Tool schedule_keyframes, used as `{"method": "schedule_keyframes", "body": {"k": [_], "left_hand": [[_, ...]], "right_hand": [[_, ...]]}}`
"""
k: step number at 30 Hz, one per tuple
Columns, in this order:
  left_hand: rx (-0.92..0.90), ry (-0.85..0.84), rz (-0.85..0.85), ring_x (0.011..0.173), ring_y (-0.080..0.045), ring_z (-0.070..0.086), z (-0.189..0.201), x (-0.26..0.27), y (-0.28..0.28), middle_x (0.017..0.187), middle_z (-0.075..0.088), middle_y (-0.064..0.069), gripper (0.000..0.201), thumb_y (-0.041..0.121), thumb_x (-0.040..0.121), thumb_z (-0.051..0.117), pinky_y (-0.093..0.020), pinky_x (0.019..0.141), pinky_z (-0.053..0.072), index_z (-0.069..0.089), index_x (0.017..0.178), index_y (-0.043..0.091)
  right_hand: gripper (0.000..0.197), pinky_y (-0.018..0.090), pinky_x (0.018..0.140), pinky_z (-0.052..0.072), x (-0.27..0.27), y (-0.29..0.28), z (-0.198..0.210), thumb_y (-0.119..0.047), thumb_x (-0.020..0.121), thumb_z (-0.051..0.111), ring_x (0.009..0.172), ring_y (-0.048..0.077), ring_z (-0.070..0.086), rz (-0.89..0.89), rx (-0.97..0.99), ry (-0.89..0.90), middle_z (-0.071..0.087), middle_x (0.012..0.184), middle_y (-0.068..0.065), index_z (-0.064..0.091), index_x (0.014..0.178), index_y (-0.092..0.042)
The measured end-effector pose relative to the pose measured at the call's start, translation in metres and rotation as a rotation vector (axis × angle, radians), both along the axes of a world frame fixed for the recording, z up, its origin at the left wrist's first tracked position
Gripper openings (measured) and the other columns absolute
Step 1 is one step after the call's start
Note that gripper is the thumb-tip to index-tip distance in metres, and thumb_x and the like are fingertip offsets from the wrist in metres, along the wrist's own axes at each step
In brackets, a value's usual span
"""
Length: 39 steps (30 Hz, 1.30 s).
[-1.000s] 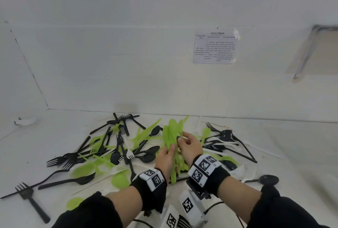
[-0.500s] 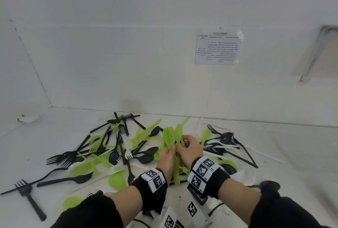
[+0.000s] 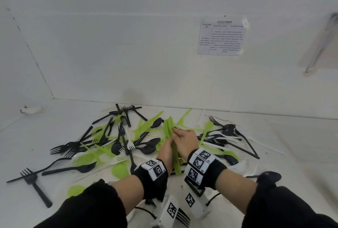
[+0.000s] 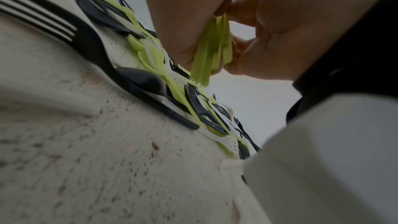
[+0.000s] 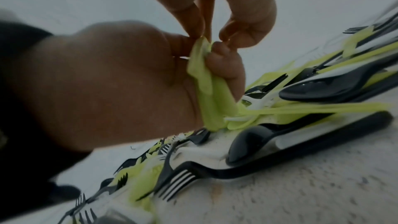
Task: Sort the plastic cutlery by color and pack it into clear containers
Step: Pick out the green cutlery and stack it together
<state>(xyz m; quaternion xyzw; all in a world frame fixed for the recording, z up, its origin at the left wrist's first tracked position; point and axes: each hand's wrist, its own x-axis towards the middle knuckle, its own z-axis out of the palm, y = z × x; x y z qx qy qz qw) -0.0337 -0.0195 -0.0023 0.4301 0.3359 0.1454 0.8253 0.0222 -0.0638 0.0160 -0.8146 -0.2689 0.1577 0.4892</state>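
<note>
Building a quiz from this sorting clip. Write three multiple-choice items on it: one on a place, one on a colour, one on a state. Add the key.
1. Where does the lone black plastic fork lie?
A. At the near left, apart from the pile
B. On the wall paper
C. In the right hand

2. What colour is the bundle of plastic cutlery held between the hands?
A. Black
B. White
C. Lime green

3. How is the left hand?
A. Flat on the table
B. Gripping the bundle
C. Hanging idle

Key: 1 A, the fork sits alone at the near left in the head view; 2 C, the held pieces are lime green in every view; 3 B, its fingers curl round the bundle, while the right hand pinches it too.
</note>
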Motion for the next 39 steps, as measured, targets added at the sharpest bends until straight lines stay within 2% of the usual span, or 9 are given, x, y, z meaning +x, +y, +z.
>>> {"method": "schedule_keyframes", "body": {"k": [5,9,11,15,19,24,29,33,39], "left_hand": [[-0.120,-0.086,-0.014,0.091,-0.025,0.061,0.000,0.006,0.008,0.112,0.062,-0.016,0.049,0.046,0.099,0.025,-0.034,0.075,0.049,0.056,0.118,0.013],[0.120,0.035,0.089,0.039,-0.010,0.037,0.004,0.007,0.015,0.066,0.042,-0.001,0.038,0.037,0.102,0.029,-0.019,0.041,0.035,0.056,0.091,0.013],[0.145,0.091,0.076,0.041,-0.010,0.031,0.005,0.007,0.020,0.064,0.038,0.001,0.037,0.037,0.101,0.029,-0.018,0.042,0.031,0.054,0.087,0.015],[0.095,0.127,0.079,0.036,-0.010,0.029,0.002,0.007,0.033,0.061,0.038,0.000,0.036,0.037,0.100,0.027,-0.015,0.040,0.028,0.054,0.090,0.016],[0.114,0.059,0.105,0.034,-0.010,0.035,0.000,0.003,0.043,0.065,0.045,-0.001,0.035,0.032,0.102,0.029,-0.016,0.039,0.032,0.055,0.088,0.013],[0.082,0.022,0.103,0.032,-0.010,0.039,0.004,0.002,0.053,0.069,0.050,-0.003,0.030,0.027,0.102,0.033,-0.016,0.037,0.035,0.056,0.091,0.011],[0.048,0.024,0.119,0.029,-0.010,0.031,0.001,0.006,0.062,0.060,0.045,-0.002,0.019,0.024,0.099,0.038,-0.014,0.037,0.028,0.054,0.094,0.013],[0.046,0.019,0.166,0.028,-0.010,0.033,-0.003,0.007,0.067,0.063,0.045,-0.004,0.018,0.020,0.099,0.039,-0.015,0.035,0.029,0.051,0.091,0.011],[0.029,0.056,0.214,0.030,-0.010,0.033,-0.011,0.001,0.072,0.060,0.045,-0.001,0.017,0.020,0.098,0.040,-0.016,0.037,0.029,0.053,0.090,0.013]], "right_hand": [[0.029,0.032,0.108,0.036,0.008,0.004,-0.003,-0.023,0.092,0.052,0.119,0.021,0.047,0.038,-0.056,0.013,0.049,0.124,0.005,0.064,0.118,-0.029],[0.032,0.029,0.093,0.046,0.022,0.002,0.005,-0.026,0.095,0.045,0.100,0.018,0.060,0.129,-0.001,0.164,0.062,0.118,0.005,0.058,0.123,-0.018],[0.034,0.026,0.084,0.043,0.040,0.000,0.008,-0.026,0.095,0.045,0.096,0.020,0.059,0.028,-0.129,0.099,0.061,0.117,0.006,0.055,0.124,-0.013],[0.038,0.035,0.103,0.037,0.079,-0.008,-0.002,-0.021,0.097,0.039,0.124,0.032,0.046,-0.141,-0.430,0.074,0.045,0.136,0.015,0.046,0.133,-0.011],[0.038,0.037,0.109,0.028,0.097,-0.015,-0.001,-0.021,0.101,0.032,0.131,0.031,0.038,-0.020,-0.677,-0.087,0.042,0.138,0.014,0.042,0.136,-0.009],[0.051,0.029,0.106,0.036,0.130,-0.012,-0.007,-0.025,0.093,0.054,0.133,0.024,0.040,-0.062,-0.773,-0.230,0.041,0.143,0.010,0.037,0.137,-0.004],[0.043,0.033,0.095,0.042,0.153,-0.015,0.003,-0.015,0.089,0.055,0.122,0.032,0.049,-0.140,-0.697,-0.117,0.050,0.132,0.019,0.048,0.128,0.002],[0.030,0.024,0.075,0.040,0.156,-0.011,0.012,-0.009,0.092,0.045,0.114,0.029,0.054,-0.048,-0.661,-0.201,0.058,0.121,0.016,0.054,0.120,-0.004],[0.034,0.026,0.100,0.039,0.124,0.007,-0.019,-0.018,0.086,0.060,0.113,0.024,0.053,0.610,-0.705,-0.426,0.053,0.120,0.009,0.062,0.120,-0.016]]}}
